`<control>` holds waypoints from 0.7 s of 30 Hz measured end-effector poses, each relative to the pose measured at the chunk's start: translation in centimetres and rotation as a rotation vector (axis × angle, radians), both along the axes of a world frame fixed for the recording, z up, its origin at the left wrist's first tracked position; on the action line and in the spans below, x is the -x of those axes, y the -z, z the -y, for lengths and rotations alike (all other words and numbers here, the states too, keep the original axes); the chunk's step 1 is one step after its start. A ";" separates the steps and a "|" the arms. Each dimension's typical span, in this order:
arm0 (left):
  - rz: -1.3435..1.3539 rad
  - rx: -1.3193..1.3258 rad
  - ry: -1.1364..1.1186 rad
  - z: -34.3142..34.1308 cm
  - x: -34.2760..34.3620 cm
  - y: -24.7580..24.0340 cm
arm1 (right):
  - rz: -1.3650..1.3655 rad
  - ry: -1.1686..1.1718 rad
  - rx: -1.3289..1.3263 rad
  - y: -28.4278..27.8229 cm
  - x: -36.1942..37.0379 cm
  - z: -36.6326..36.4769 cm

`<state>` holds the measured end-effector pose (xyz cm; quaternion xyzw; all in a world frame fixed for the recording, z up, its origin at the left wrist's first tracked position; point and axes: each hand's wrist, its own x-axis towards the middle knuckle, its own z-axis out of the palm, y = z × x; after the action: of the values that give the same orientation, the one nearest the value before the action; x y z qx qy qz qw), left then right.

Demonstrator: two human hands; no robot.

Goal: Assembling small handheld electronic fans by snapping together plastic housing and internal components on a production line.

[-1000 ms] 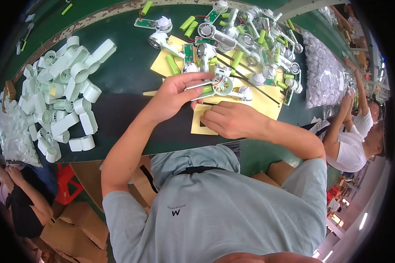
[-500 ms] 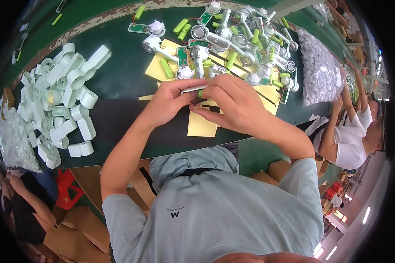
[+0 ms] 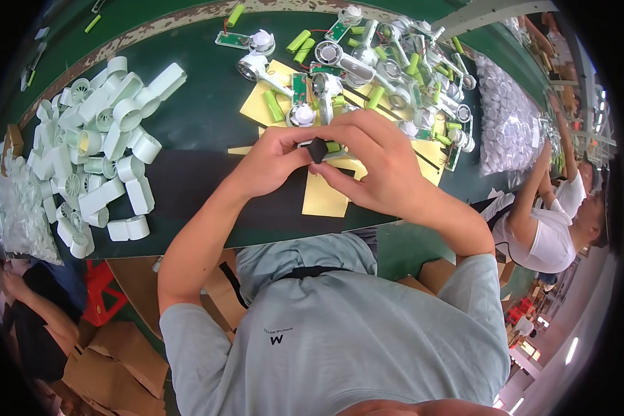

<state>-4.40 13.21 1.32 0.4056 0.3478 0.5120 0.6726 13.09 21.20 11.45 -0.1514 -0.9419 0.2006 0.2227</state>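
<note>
White part with a green cell is sitting between the two hands, raised over the dark green table near the yellow sheets. Much of it is hiding behind fingers.

Left hand: closing on the white part, thumb and fingers gripping its near end. Right hand: arching over from the other side, thumb and fingertips pinching about the edges of a small black patch. Hands are working close together, almost meeting at the patch.

Progress, judging by eye: this piece is looking part-way. Green cell is showing at the white part; black patch is standing in front, apparently not yet lying flat. Whether it is sticking to anything, cannot tell.

Beyond the hands, many fan units are lying in a jumble with boards and cells showing, looking unfinished. To the left, pale green casings are lying heaped separately, none visibly enclosing a fan unit. Right: a clear bag of white pieces is leaning alongside.
</note>
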 end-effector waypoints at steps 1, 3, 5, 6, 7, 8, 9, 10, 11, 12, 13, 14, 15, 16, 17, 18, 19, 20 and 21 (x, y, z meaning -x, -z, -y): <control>0.000 -0.001 0.000 0.0 0.0 -0.2 | -0.017 0.010 0.009 -0.1 -0.1 -0.1; 0.039 -0.004 0.027 -0.1 -0.1 -0.9 | -0.031 0.022 0.018 -0.3 -0.6 -0.4; 0.049 -0.006 0.025 0.0 -0.1 -1.1 | 0.038 -0.015 0.046 -0.6 -0.9 -0.7; 0.058 -0.007 0.022 0.0 -0.1 -1.1 | 0.040 -0.010 0.046 -0.8 -1.0 -0.9; 0.059 -0.008 0.028 -0.1 0.0 -1.1 | 0.058 -0.026 0.060 -0.8 -1.0 -1.1; 0.059 -0.017 0.042 0.0 0.1 -1.0 | 0.075 -0.045 0.076 -0.9 -1.0 -1.2; 0.058 -0.027 0.057 0.0 0.2 -1.0 | 0.075 -0.043 0.077 -1.2 -0.9 -1.4; 0.058 -0.026 0.059 0.1 0.2 -0.8 | 0.117 -0.069 0.104 -1.6 -0.9 -1.5; 0.063 -0.032 0.059 0.1 0.1 -0.7 | 0.160 -0.094 0.130 -1.9 -0.8 -1.6; 0.069 -0.038 0.058 0.1 0.1 -0.6 | 0.160 -0.092 0.130 -2.2 -0.8 -1.6; 0.069 -0.038 0.058 0.1 0.2 -0.6 | 0.186 -0.093 0.134 -2.4 -0.7 -1.6; 0.082 -0.042 0.056 0.1 0.2 -0.6 | 0.212 -0.096 0.138 -2.6 -0.6 -1.6; 0.095 -0.047 0.053 0.1 0.2 -0.6 | 0.213 -0.098 0.138 -2.7 -0.6 -1.5; 0.095 -0.047 0.050 0.1 0.2 -0.6 | 0.229 -0.093 0.146 -2.9 -0.6 -1.4; 0.096 -0.048 0.067 0.0 0.2 -0.7 | 0.244 -0.088 0.155 -3.0 -0.6 -1.4; 0.096 -0.050 0.083 0.0 0.2 -0.7 | 0.244 -0.093 0.155 -2.8 -0.6 -1.3; 0.095 -0.049 0.079 0.1 0.3 -0.7 | 0.258 -0.085 0.106 -2.4 -0.7 -1.2; 0.107 -0.039 0.089 0.1 0.2 -0.7 | 0.272 -0.072 0.057 -2.1 -0.8 -1.1; 0.118 -0.028 0.100 0.2 0.1 -0.7 | 0.273 -0.071 0.057 -2.1 -0.7 -1.1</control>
<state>-4.55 13.06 2.04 0.4010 0.2796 0.5058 0.7108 13.80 22.27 13.54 -0.1501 -0.9621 0.2127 0.0810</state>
